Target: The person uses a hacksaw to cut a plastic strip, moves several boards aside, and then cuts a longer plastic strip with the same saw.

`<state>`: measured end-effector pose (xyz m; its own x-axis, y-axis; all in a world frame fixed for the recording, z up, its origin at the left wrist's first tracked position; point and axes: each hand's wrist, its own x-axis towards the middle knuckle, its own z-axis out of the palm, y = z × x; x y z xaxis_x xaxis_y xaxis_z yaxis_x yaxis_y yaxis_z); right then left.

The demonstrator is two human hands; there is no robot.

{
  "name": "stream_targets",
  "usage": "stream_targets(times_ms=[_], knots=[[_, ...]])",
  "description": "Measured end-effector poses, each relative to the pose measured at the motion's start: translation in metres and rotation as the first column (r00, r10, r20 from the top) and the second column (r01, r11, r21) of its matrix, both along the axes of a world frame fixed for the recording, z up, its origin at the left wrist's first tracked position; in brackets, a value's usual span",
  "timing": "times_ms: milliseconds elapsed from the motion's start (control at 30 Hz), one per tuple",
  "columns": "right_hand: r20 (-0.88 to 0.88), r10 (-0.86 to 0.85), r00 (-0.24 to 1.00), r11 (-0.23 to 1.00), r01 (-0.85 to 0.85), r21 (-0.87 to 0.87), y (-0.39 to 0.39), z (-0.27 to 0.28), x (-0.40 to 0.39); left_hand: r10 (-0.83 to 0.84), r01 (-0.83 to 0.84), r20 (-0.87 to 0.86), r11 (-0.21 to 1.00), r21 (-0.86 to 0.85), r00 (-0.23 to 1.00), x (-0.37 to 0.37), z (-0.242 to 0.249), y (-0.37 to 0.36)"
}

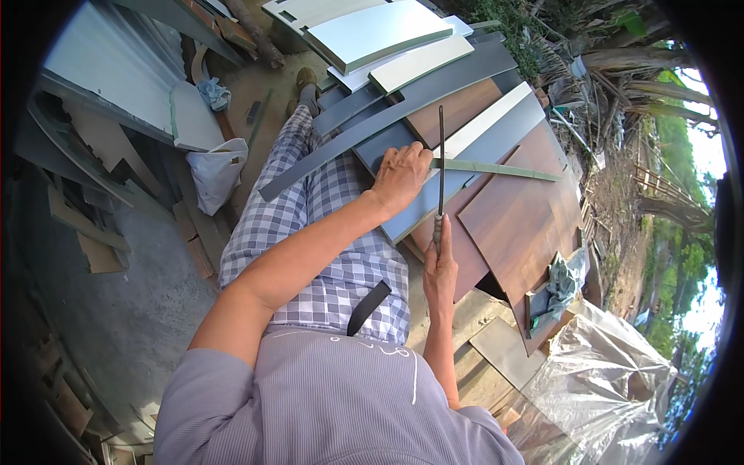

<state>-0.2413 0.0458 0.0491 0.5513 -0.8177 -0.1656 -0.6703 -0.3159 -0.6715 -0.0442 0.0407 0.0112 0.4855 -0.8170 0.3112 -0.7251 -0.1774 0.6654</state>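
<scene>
My left hand [403, 177] is closed around one end of a green bamboo strip [504, 168], which points away to the right over the boards. In my right hand [440, 267] is the handle of a long, thin-bladed knife [442, 186], with a finger stretched along the handle. The dark blade is seen nearly edge-on and crosses the strip just beside my left knuckles. Beneath both hands lies a pile of boards, among them a brown wood-grain panel [515, 209] and a narrow white board [496, 116].
Grey and white boards [380, 35] stack up beyond my legs. At left, a white bag [217, 174] sits by scrap wood on the concrete floor [147, 287]. A crumpled cloth [566, 279] and clear plastic sheeting [612, 364] are at right. Dry branches [620, 147] line the far side.
</scene>
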Motion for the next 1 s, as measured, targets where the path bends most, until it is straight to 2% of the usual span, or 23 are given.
stream_targets(times_ms=[167, 233, 267, 333, 467, 533, 567, 600, 733, 800, 833, 900, 1000], knots=[[-0.005, -0.016, 1.0, 1.0, 0.016, 0.023, -0.009, 0.008, 0.022, 0.005, -0.005, 0.006, 1.0, -0.011, 1.0, -0.001, 0.0, 0.0], [-0.106, -0.046, 0.993, 0.993, 0.058, 0.106, -0.016, 0.019, 0.042, 0.013, -0.013, 0.009, 1.0, -0.017, 1.0, 0.0, 0.001, 0.001], [-0.104, -0.04, 0.994, 0.993, 0.051, 0.107, -0.019, 0.017, 0.045, 0.013, -0.013, 0.012, 1.0, -0.014, 1.0, -0.001, 0.002, 0.002], [-0.015, 0.047, 0.999, 0.993, -0.048, -0.105, -0.026, 0.009, 0.048, 0.016, -0.016, 0.014, 1.0, -0.014, 1.0, 0.001, 0.002, 0.002], [0.033, 0.041, 0.999, 0.997, -0.038, -0.074, -0.03, 0.007, 0.046, -0.003, 0.004, -0.011, 0.999, 0.046, 1.0, 0.001, -0.002, -0.002], [0.228, -0.161, 0.96, 0.952, 0.09, 0.292, -0.025, 0.023, 0.051, 0.004, -0.004, 0.004, 0.998, 0.056, 1.0, 0.003, -0.002, 0.0], [0.275, -0.173, 0.946, 0.962, 0.102, 0.255, -0.024, 0.019, 0.049, 0.006, -0.006, 0.006, 1.0, 0.016, 1.0, 0.003, -0.001, 0.001], [0.275, -0.175, 0.946, 0.961, 0.103, 0.256, -0.023, 0.021, 0.048, 0.004, -0.004, 0.008, 1.0, -0.029, 1.0, 0.001, -0.001, 0.001], [0.21, -0.169, 0.963, 0.945, 0.098, 0.312, -0.023, 0.018, 0.038, 0.019, -0.019, 0.023, 1.0, -0.013, 1.0, 0.001, -0.001, 0.0], [0.102, -0.136, 0.986, 0.963, 0.107, 0.249, -0.023, 0.01, 0.033, 0.016, -0.016, 0.023, 1.0, -0.027, 1.0, 0.001, -0.002, 0.0], [0.099, -0.134, 0.986, 0.962, 0.105, 0.251, -0.023, 0.004, 0.031, 0.018, -0.018, 0.02, 1.0, -0.025, 1.0, 0.001, -0.002, 0.001], [0.1, -0.095, 0.99, 0.986, 0.08, 0.148, -0.023, -0.001, 0.03, 0.012, -0.012, 0.003, 1.0, 0.007, 1.0, 0.001, -0.001, 0.0], [0.067, -0.113, 0.991, 0.973, 0.097, 0.209, -0.02, 0.007, 0.035, 0.01, -0.01, -0.005, 1.0, 0.019, 1.0, 0.001, -0.001, 0.0]])
